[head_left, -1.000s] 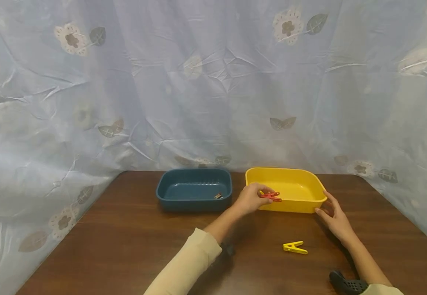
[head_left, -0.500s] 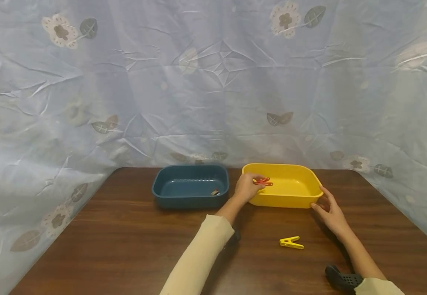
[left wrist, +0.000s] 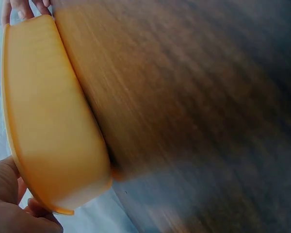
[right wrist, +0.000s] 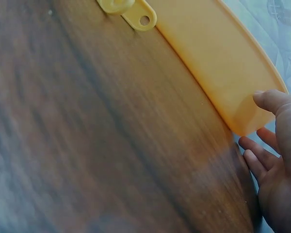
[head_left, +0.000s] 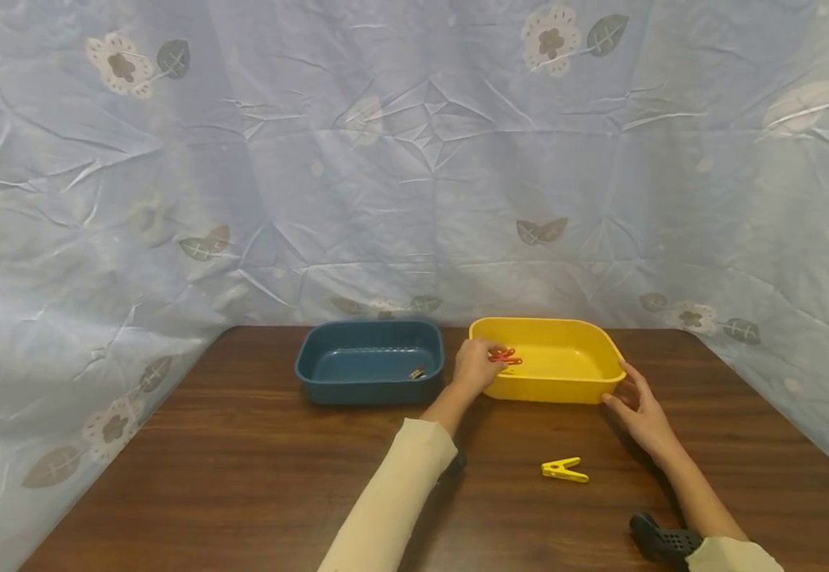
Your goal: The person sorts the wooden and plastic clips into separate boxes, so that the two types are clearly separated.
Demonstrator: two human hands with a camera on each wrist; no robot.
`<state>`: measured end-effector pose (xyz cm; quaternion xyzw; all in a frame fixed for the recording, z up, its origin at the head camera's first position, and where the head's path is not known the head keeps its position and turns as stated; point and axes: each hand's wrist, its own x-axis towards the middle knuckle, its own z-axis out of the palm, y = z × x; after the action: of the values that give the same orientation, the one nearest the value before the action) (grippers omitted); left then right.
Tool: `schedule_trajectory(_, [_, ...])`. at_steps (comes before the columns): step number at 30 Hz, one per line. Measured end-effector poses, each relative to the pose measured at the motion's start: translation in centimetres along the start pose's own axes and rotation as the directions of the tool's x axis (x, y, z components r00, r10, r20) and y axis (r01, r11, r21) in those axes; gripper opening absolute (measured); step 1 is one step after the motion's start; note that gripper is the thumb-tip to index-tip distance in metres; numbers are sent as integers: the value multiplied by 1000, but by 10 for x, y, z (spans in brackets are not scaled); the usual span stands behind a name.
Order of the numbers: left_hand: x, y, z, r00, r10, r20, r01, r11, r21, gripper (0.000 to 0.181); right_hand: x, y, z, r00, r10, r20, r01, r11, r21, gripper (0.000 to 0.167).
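At the left end of the yellow tray [head_left: 550, 391], my left hand [head_left: 477, 367] reaches over the rim and pinches a red clip [head_left: 507, 359] low inside it. The clip does not show in the left wrist view, where the left hand [left wrist: 14, 204] is at the tray's near end. A bit of yellow beside the red clip is too small to make out. My right hand [head_left: 643, 413] holds the tray's right end, thumb against the front wall and fingers round the corner. A yellow spring clip [head_left: 564, 469] lies on the table in front of the tray.
A dark blue tray [head_left: 371, 392] stands left of the yellow one, with a small item [head_left: 417, 372] in its right front corner. A black perforated piece [head_left: 664, 540] is beside the right forearm. Patterned curtain [head_left: 385, 159] hangs behind the wooden table [head_left: 242, 477].
My left hand has moved from above the yellow tray's front rim down into its left end, carrying the red clip. The right hand keeps its hold. The head view has shifted slightly.
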<state>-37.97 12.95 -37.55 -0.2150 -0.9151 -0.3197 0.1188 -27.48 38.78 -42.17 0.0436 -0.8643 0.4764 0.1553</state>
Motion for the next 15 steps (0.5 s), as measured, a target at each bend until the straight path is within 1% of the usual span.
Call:
schedule_trajectory(8, [1, 1, 1, 1000, 1, -22, -1, 1000, -2, 23, 3, 2, -1, 1000, -24, -15, 24, 1000, 2, 69])
schedule_trajectory(15, [-1, 2, 1, 1000, -3, -28, 3, 1000, -3, 23, 2, 2, -1, 1000, -13, -22, 13, 1000, -11, 68])
